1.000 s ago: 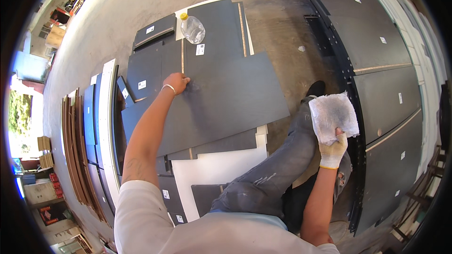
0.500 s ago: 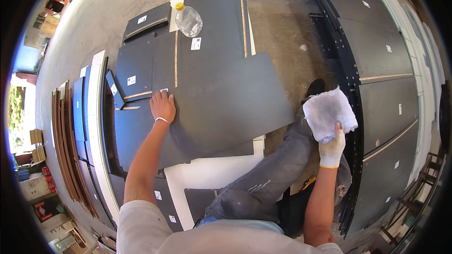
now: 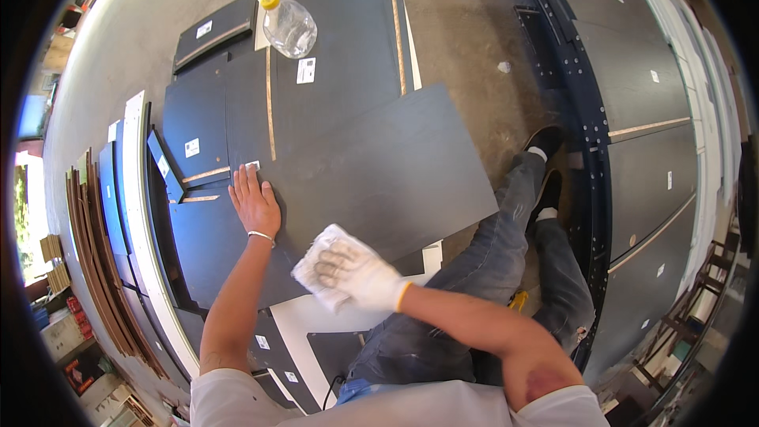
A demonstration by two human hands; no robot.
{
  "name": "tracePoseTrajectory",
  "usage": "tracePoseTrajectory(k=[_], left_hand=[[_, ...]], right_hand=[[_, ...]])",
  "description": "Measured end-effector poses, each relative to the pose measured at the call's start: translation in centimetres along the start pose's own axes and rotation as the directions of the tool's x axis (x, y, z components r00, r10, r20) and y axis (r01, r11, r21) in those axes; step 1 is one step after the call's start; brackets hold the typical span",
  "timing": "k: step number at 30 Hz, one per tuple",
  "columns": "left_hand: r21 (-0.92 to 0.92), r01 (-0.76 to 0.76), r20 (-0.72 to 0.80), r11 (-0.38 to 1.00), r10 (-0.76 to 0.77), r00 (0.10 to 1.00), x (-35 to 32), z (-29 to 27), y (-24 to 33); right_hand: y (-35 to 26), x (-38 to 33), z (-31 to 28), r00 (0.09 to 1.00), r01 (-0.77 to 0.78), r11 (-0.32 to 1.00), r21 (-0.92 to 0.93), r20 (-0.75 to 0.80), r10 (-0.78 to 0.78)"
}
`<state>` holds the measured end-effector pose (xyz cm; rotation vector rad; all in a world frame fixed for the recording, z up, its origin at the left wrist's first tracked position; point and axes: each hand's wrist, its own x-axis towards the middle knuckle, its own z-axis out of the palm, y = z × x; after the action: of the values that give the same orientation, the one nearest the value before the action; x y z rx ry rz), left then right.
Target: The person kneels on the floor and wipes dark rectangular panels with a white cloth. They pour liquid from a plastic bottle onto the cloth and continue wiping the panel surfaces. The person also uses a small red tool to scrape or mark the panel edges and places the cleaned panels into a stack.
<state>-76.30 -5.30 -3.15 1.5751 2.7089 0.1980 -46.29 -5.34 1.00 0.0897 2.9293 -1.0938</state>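
Note:
My bare left hand lies with its fingers stretched on the left part of a dark grey panel, near a small white label at the fingertips. My right hand, in a white knit glove with a yellow cuff edge, grips a folded white cloth from above. The cloth is over the panel's near edge, close to my body, and looks slightly blurred. Whether it presses on the surface I cannot tell. A clear plastic bottle with a yellow cap stands on the boards beyond my hands.
More dark boards with labels and raw edges lie under and beyond the panel. On the right stands a long row of stacked dark panels. Brown and white strips lean at the left. My legs stretch along the panel's right side.
My right hand has swung the cloth from out at the right, above my leg, leftward to the panel's near edge. My left hand stays on the panel. The view has shifted slightly.

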Motion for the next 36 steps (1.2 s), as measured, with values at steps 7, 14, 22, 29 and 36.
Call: tracePoseTrajectory(k=[7, 14, 22, 29, 36], left_hand=[[0.01, -0.013, 0.005, 1.0, 0.013, 1.0, -0.2, 0.1, 0.0], [0.03, -0.038, 0.054, 0.999, 0.036, 0.998, -0.2, -0.5, 0.3], [-0.013, -0.026, 0.056, 1.0, 0.027, 0.998, 0.1, -0.6, 0.5], [-0.015, -0.031, 0.066, 0.999, 0.032, 0.997, 0.4, -0.8, 0.6], [-0.004, -0.026, 0.05, 1.0, 0.026, 0.998, 0.1, -0.5, 0.7]], right_hand=[[11.8, -12.8, -1.9, 0.35, -0.899, 0.437, -0.036, -0.658, 0.666], [14.3, 3.3, -11.8, 0.306, -0.908, 0.417, -0.039, -0.742, 0.596], [12.8, 6.1, -14.3, 0.596, -0.693, 0.719, -0.054, -0.604, 0.529], [9.9, 7.0, -12.7, 0.875, -0.433, 0.895, -0.103, -0.288, 0.39], [18.0, -2.3, -12.7, 0.373, -0.911, 0.389, -0.133, -0.668, 0.644]])
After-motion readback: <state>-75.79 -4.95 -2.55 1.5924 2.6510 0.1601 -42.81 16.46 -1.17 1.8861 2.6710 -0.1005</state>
